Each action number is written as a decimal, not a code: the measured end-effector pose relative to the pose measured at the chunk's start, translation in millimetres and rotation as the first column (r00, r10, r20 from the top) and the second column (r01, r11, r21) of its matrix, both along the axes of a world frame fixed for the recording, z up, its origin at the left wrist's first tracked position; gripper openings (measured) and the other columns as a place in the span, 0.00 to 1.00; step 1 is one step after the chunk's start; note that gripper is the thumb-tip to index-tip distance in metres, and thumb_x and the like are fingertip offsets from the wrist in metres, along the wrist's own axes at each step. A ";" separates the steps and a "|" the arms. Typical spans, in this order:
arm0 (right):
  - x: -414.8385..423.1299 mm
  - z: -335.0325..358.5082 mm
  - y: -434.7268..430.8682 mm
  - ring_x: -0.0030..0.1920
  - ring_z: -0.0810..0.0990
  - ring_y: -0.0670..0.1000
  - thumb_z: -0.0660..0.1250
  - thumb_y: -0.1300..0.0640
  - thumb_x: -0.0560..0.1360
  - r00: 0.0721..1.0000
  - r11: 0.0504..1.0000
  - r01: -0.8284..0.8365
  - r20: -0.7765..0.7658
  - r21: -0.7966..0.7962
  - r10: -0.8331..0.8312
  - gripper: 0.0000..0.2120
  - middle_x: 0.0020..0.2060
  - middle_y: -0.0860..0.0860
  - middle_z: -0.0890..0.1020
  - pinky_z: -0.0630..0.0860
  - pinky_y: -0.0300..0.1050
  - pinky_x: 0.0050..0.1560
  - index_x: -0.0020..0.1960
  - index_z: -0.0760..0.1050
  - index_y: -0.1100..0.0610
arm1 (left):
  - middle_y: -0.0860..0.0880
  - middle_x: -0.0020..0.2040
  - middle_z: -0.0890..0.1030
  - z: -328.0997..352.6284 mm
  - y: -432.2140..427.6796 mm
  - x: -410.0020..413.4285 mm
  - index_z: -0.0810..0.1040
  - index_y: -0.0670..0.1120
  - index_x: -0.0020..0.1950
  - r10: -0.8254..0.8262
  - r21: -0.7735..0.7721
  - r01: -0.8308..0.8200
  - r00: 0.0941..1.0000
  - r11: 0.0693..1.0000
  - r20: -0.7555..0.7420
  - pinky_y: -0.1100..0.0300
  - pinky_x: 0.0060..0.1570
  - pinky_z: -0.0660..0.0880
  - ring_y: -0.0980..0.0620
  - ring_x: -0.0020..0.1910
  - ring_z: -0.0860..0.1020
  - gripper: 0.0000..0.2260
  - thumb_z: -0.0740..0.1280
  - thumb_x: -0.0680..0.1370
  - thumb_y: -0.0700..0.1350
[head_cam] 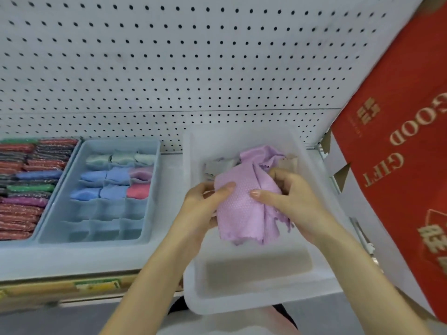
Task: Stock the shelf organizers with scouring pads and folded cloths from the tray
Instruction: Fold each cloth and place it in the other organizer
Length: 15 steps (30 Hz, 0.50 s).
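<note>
Where right hand (294,200) grips lilac cloth (238,210), red box (401,97) — "GOOD GIFT"

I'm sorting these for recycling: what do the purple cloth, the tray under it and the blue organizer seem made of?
Purple cloth: soft fabric, probably microfibre; it drapes, with a dotted texture and scalloped edges.
Tray: translucent frosted plastic; a dim shape shows through its floor.
Blue organizer: matte plastic by its look, with thin dividers.

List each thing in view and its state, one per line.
tray, holding leftover cloths at its far end.
lilac cloth, partly folded, held over the tray.
left-hand grip, holding the cloth.
right-hand grip, holding the cloth.
divided organizer, back three rows filled.
scouring pads, packed in tight rows.
</note>
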State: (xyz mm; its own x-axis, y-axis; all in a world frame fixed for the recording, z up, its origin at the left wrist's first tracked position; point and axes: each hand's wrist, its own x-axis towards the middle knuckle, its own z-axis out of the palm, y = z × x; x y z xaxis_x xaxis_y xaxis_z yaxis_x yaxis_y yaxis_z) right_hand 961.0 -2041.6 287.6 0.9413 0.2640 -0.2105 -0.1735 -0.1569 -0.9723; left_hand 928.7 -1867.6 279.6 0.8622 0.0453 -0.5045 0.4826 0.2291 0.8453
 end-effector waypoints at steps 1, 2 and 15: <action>-0.9 1.0 -0.3 0.38 0.77 0.48 0.74 0.65 0.69 1.000 1.000 0.017 0.021 -0.006 -0.017 0.13 0.37 0.55 0.79 0.73 0.39 0.36 0.48 0.74 0.70 | 0.46 0.45 0.83 -0.1 1.9 -0.3 0.78 0.42 0.48 -0.028 0.013 0.028 1.000 1.000 -0.008 0.59 0.37 0.79 0.52 0.40 0.83 0.07 0.69 0.76 0.46; -2.1 1.6 -0.8 0.39 0.77 0.51 0.75 0.63 0.67 0.999 0.999 0.036 0.035 -0.006 -0.036 0.16 0.38 0.59 0.79 0.74 0.42 0.39 0.49 0.73 0.70 | 0.46 0.42 0.83 0.1 3.3 -0.9 0.78 0.42 0.45 -0.062 0.020 0.062 0.998 0.998 -0.011 0.60 0.35 0.78 0.52 0.38 0.83 0.07 0.69 0.76 0.46; -10.0 1.8 -16.4 0.50 0.82 0.59 0.75 0.50 0.68 0.999 0.997 0.008 -0.041 -0.077 -0.011 0.23 0.50 0.63 0.81 0.74 0.61 0.56 0.53 0.75 0.66 | 0.51 0.37 0.80 46.7 9.5 25.8 0.77 0.48 0.42 -0.342 0.326 0.244 0.893 0.914 0.291 0.67 0.33 0.66 0.55 0.37 0.72 0.05 0.67 0.78 0.44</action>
State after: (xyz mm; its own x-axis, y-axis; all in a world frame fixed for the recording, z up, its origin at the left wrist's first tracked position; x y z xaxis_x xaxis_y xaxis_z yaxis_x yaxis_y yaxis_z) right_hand 951.0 -2058.1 289.4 0.9337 0.2366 -0.2686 -0.2151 -0.2288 -0.9494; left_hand 954.5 -1858.1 326.2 0.9718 -0.1425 -0.1880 0.1680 -0.1418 0.9755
